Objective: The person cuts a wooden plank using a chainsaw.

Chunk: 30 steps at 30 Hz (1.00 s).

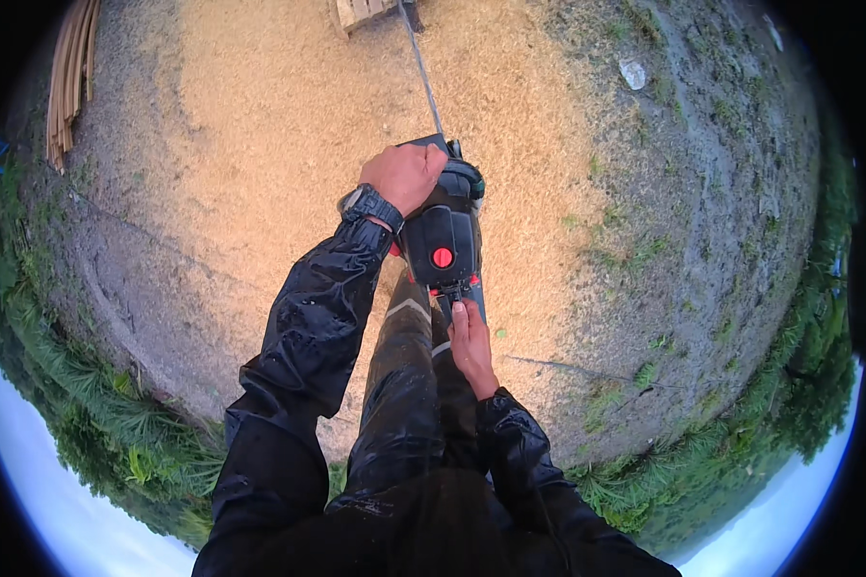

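Held in front of the legs (394,370), above sawdust (279,135): black chainsaw (438,228) with round red cap (442,257), guide bar (421,72) pointing away. Closed over the front end: left grip (402,177). Closed around the rear end: right grip (471,348), thumb uppermost. At upper left: stacked planks (71,77).

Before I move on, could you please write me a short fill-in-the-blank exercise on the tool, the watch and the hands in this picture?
1. The watch is worn on the person's ____ wrist.
2. The round cap on top of the dark chainsaw is coloured ____.
3. The hand at the rear end of the chainsaw is the person's ____ one.

Missing words: left; red; right.
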### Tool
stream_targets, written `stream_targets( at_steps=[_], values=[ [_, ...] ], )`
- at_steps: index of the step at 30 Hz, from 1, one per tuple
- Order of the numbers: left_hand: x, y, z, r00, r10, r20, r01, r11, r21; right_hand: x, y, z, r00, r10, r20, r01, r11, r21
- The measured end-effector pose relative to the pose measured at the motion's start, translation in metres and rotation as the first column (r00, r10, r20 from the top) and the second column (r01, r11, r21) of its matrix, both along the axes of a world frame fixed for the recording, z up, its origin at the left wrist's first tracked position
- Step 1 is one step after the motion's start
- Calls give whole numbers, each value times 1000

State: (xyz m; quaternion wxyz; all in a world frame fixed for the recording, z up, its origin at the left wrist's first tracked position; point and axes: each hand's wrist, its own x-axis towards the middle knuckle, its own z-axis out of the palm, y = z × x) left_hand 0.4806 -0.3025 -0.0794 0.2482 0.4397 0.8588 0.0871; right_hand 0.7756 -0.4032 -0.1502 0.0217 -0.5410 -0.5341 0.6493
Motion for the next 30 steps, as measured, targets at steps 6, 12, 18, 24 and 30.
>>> stream_targets(
  at_steps=[6,12,18,24,30],
  values=[
    [-3,4,-5,1000,6,-6,-6,1000,-2,-2,6,-3,1000,24,13,-24,1000,7],
    [-19,8,-9,996,-65,-56,67,997,28,-15,12,-1,999,-30,-22,29,998,-53],
    [-28,20,-6,999,45,19,-45,999,-8,-25,15,-12,999,5,-45,-2,998,70],
    [-33,22,-5,1000,12,12,-12,1000,-8,-27,15,-17,999,-4,-41,4,1000,14],
    [-50,30,-9,1000,2,-28,0,998,68,-44,25,-20,998,10,-60,-6,997,77]
  ],
)
